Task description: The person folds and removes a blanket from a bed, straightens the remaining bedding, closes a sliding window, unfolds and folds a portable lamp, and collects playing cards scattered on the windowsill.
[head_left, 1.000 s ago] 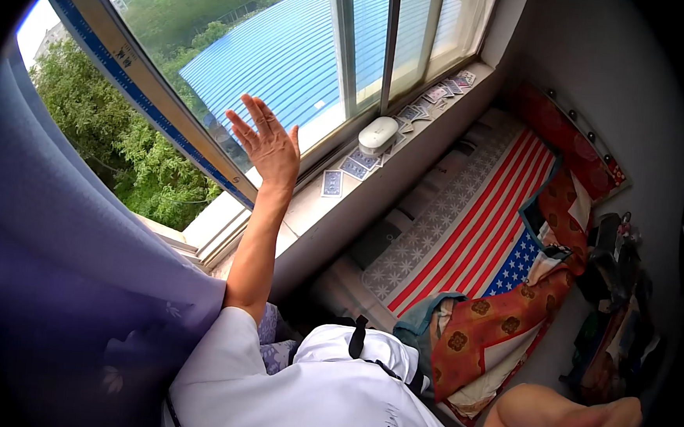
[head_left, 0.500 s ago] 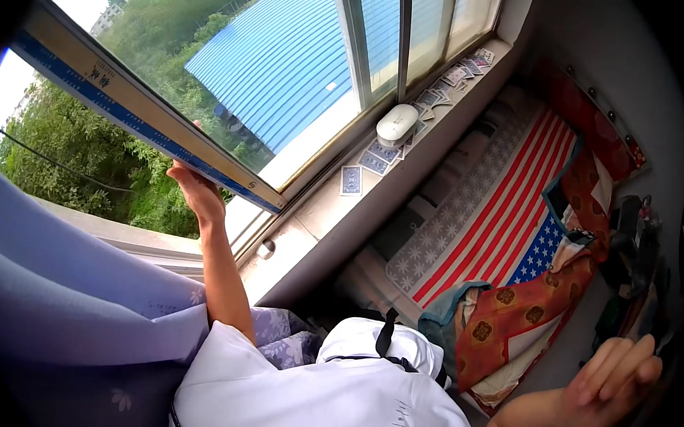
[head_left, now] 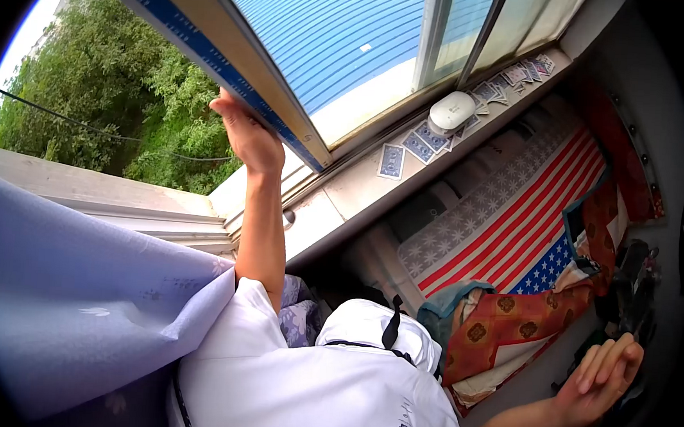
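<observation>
My left hand [head_left: 256, 139] is raised at the open window, its fingers wrapped around the edge of a sliding window sash [head_left: 233, 70]. The fingers' far ends are hidden behind the sash, which carries a blue and tan strip. Below the wrist, a small round metal object [head_left: 287, 219] on the windowsill [head_left: 347, 190] is partly covered by my forearm. My right hand [head_left: 604, 376] is held out at the lower right, above dark items. Its fingers are loosely bent and hold nothing.
Playing cards [head_left: 390, 162] lie along the sill beside a white oval case [head_left: 452, 111]. A stars-and-stripes mat [head_left: 506, 216] and a red patterned cloth [head_left: 500, 325] lie below. A purple curtain [head_left: 95, 277] hangs at left. Outside are trees and a blue roof [head_left: 329, 40].
The sash has slid along its track toward the cards, with my left hand on it. The whole view has shifted. My right hand stays at the lower right, empty.
</observation>
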The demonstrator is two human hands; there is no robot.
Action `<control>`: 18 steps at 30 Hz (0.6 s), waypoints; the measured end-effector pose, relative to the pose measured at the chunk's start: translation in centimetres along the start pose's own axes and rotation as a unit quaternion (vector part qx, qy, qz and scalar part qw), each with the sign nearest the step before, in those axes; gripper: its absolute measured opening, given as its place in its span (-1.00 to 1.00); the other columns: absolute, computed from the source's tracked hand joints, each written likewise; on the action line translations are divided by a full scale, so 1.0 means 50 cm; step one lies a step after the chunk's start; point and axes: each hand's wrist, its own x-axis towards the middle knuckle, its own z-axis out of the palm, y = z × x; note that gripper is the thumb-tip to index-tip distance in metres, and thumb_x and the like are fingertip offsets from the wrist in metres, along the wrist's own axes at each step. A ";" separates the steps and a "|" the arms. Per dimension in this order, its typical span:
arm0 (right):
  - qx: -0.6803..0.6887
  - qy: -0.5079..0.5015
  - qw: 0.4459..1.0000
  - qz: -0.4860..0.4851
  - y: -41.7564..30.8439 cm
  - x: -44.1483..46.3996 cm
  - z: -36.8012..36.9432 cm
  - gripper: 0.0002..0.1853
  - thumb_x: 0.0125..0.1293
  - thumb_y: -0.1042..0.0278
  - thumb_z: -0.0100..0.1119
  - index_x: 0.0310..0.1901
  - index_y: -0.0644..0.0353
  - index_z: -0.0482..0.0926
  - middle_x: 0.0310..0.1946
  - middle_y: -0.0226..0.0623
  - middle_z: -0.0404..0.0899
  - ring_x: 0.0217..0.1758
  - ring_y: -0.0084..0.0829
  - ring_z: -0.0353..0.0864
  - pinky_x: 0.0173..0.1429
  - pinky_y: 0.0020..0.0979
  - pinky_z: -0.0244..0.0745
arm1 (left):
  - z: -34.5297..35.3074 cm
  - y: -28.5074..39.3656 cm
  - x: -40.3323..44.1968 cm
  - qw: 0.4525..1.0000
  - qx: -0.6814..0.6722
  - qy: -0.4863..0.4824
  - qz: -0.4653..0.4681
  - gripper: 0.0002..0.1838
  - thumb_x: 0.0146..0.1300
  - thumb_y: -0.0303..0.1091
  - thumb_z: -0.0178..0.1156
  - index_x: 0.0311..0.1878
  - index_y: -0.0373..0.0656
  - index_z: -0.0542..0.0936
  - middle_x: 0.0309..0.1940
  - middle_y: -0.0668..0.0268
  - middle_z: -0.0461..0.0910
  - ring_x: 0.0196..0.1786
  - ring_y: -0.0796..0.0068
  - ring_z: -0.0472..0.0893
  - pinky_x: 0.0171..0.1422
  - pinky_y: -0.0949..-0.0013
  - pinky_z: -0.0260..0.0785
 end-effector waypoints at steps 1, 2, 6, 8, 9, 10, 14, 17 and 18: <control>0.000 0.002 1.000 0.001 0.005 0.002 0.003 -0.77 0.55 0.51 -0.19 0.08 0.40 0.42 -0.44 -0.42 0.21 -0.57 -0.71 0.15 -0.48 -0.67 0.13 | 0.003 -0.012 0.003 1.000 -0.009 -0.014 -0.005 -0.21 0.47 0.37 -0.53 0.39 -0.05 0.31 0.31 0.07 0.35 0.30 0.25 0.38 0.41 0.18 0.33; 0.002 0.003 1.000 0.000 0.011 0.003 0.006 -0.76 0.55 0.51 -0.19 0.09 0.40 0.42 -0.43 -0.42 0.21 -0.57 -0.71 0.15 -0.48 -0.67 0.13 | 0.003 -0.026 0.007 0.999 -0.016 -0.030 -0.012 -0.21 0.47 0.37 -0.50 0.33 -0.07 0.36 0.22 0.10 0.43 0.18 0.31 0.44 0.31 0.22 0.40; 0.027 -0.023 0.999 0.030 0.032 0.013 0.003 -0.73 0.56 0.50 -0.17 0.15 0.40 0.43 -0.38 -0.42 0.21 -0.55 -0.71 0.14 -0.49 -0.67 0.17 | -0.005 -0.065 0.028 0.989 -0.111 -0.089 -0.049 -0.24 0.49 0.35 -0.42 0.18 -0.15 0.47 -0.04 0.15 0.64 -0.15 0.46 0.64 0.01 0.34 0.60; 0.028 -0.024 0.998 0.051 0.046 0.019 0.007 -0.74 0.56 0.50 -0.16 0.14 0.40 0.44 -0.39 -0.42 0.22 -0.54 -0.71 0.16 -0.48 -0.66 0.18 | 0.017 -0.061 0.053 0.971 -0.199 -0.105 -0.078 -0.30 0.54 0.26 -0.37 0.25 -0.17 0.43 0.01 0.11 0.63 -0.07 0.42 0.64 0.06 0.34 0.59; -0.013 0.023 0.999 0.043 0.057 0.020 0.016 -0.80 0.55 0.48 -0.14 0.06 0.37 0.42 -0.44 -0.41 0.23 -0.63 -0.71 0.16 -0.57 -0.70 0.18 | 0.035 -0.037 0.071 0.951 -0.263 -0.100 -0.130 -0.36 0.58 0.14 -0.28 0.30 -0.25 0.41 0.05 0.04 0.62 0.04 0.32 0.63 0.06 0.37 0.60; -0.004 0.012 0.998 0.054 0.063 0.025 0.022 -0.80 0.55 0.47 -0.14 0.06 0.37 0.43 -0.44 -0.41 0.24 -0.63 -0.72 0.17 -0.57 -0.70 0.18 | 0.048 -0.035 0.082 0.934 -0.307 -0.048 -0.179 -0.44 0.57 0.00 -0.09 0.30 -0.33 0.43 0.02 0.07 0.62 0.06 0.28 0.64 0.06 0.37 0.61; -0.017 0.035 0.995 0.090 0.077 0.033 0.034 -0.83 0.52 0.48 -0.08 0.01 0.32 0.47 -0.49 -0.45 0.28 -0.66 -0.72 0.19 -0.58 -0.67 0.18 | 0.093 -0.116 0.178 0.961 0.048 -0.222 -0.155 -0.56 0.43 -0.17 0.22 0.19 -0.31 0.53 -0.21 0.28 0.64 -0.24 0.60 0.57 -0.21 0.53 0.45; -0.026 0.073 0.991 0.105 0.079 0.027 0.030 -0.84 0.51 0.48 -0.07 -0.02 0.32 0.48 -0.53 -0.45 0.30 -0.67 -0.71 0.22 -0.59 -0.65 0.20 | 0.175 -0.166 0.208 0.918 0.025 -0.368 -0.142 -0.66 0.45 -0.22 0.19 0.15 -0.24 0.55 -0.33 0.39 0.61 -0.33 0.68 0.51 -0.31 0.56 0.32; -0.030 0.089 0.989 0.112 0.080 0.025 0.024 -0.85 0.51 0.48 -0.06 -0.03 0.33 0.48 -0.54 -0.44 0.32 -0.67 -0.70 0.24 -0.58 -0.65 0.22 | 0.204 -0.196 0.217 0.903 0.003 -0.412 -0.123 -0.69 0.45 -0.22 0.20 0.08 -0.25 0.58 -0.39 0.42 0.59 -0.36 0.70 0.49 -0.34 0.58 0.28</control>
